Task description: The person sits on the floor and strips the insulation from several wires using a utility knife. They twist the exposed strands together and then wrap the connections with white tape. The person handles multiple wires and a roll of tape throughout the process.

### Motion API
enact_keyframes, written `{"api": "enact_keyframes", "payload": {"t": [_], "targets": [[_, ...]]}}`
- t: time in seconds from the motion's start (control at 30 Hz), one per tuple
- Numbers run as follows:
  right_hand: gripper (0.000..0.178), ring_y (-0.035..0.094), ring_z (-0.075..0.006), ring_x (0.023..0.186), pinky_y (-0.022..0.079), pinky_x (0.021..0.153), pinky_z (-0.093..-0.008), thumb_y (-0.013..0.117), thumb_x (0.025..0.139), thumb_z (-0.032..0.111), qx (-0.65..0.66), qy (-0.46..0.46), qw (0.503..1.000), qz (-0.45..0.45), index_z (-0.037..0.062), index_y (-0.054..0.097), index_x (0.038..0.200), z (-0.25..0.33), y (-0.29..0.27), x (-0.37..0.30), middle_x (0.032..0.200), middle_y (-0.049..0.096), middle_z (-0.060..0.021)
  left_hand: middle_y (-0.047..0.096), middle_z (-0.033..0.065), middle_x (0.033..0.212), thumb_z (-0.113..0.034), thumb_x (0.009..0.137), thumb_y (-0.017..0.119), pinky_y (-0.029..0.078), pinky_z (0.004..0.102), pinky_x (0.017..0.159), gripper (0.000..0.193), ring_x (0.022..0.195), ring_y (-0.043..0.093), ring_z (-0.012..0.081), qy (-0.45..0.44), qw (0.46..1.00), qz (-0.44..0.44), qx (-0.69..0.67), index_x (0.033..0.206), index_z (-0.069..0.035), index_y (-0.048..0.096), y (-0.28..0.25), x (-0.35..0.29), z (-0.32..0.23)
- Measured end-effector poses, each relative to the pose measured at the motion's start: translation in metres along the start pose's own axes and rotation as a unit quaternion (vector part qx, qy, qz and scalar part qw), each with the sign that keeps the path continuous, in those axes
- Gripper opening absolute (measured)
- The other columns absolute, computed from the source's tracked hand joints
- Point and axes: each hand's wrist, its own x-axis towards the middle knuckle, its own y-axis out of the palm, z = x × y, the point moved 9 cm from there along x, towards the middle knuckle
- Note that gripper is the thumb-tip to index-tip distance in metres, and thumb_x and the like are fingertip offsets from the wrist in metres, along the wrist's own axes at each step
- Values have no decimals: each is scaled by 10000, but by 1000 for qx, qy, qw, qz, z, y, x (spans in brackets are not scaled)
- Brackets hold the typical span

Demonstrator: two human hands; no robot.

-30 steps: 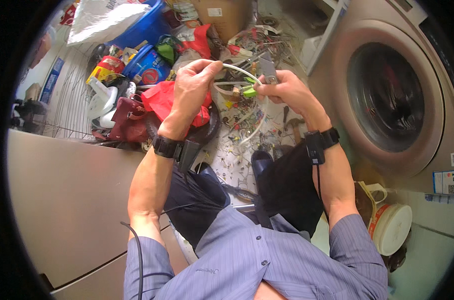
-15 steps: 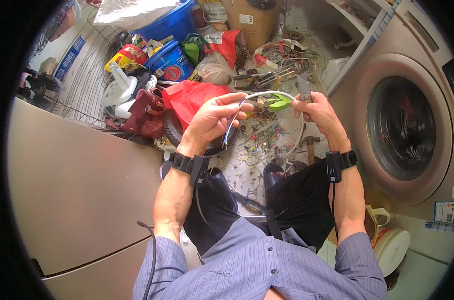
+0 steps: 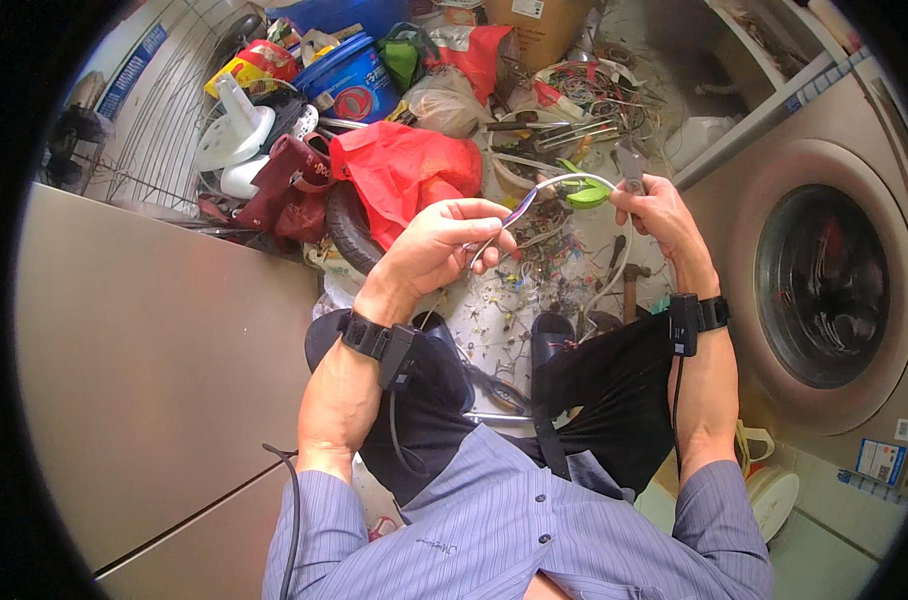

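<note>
My left hand (image 3: 442, 238) pinches the coloured inner wires (image 3: 520, 209) at one end of a cable, with the bare-looking tips hanging below the fingers. The white-grey cable (image 3: 566, 180) arches across to my right hand (image 3: 662, 215), which grips it between thumb and fingers. That same hand also holds a grey utility knife (image 3: 630, 166), pointing up and away from me. Beyond the knuckles, the rest of the cable drops toward the floor. A bright green object (image 3: 586, 194) lies behind the arch, its kind unclear.
Wire scraps (image 3: 514, 300) litter the floor (image 3: 474, 325) between my feet. A hammer (image 3: 631, 290) lies near my right knee. Red bag (image 3: 404, 175), tyre (image 3: 352, 228) and blue bucket (image 3: 349, 80) crowd the far left. A washing machine (image 3: 704, 250) flanks my right, a metallic panel (image 3: 164, 350) my left.
More coloured wire shows between my hands, and the pale sheath now ends farther from my left fingers. My right hand has shifted slightly right. The view has tilted a little.
</note>
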Motion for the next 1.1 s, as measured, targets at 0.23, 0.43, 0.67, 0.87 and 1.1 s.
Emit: {"api": "enact_keyframes", "payload": {"t": [0.23,0.43,0.67,0.87,1.1], "targets": [[224,452,-37,600,337,528,-230,791,832,199,-82,-40,990,110,66,754,1008,26,54,-8,724,566,63,740,140,866,-76,978,685,440,195,450,179,556,611,103,-14,999,-24,36,1143,-9,668,-3,-2,-4],[173,521,-40,689,388,601,-231,765,879,159,54,-71,986,138,59,755,1021,50,68,-16,840,668,51,739,123,859,-89,987,680,420,189,435,160,536,593,86,-1,997,-46,56,1126,-9,675,2,1,-8],[212,577,-51,773,470,684,-245,769,893,146,45,-120,974,188,40,761,1076,53,102,-19,892,693,31,743,100,856,-153,992,693,443,174,506,186,587,613,78,29,998,30,49,1118,-16,691,8,6,-15],[113,535,-42,619,415,559,-214,735,926,133,128,-98,971,176,40,706,983,49,117,-14,804,730,-33,742,175,894,-479,1064,532,521,218,592,525,702,690,182,113,979,15,-168,1224,10,637,-13,12,-32],[116,523,-48,596,396,529,-226,717,936,158,212,-88,961,155,45,699,919,52,112,-14,816,730,-58,748,139,915,-442,1051,580,519,253,588,468,676,674,157,109,986,-116,-49,1224,-13,642,-25,16,-16]]}}
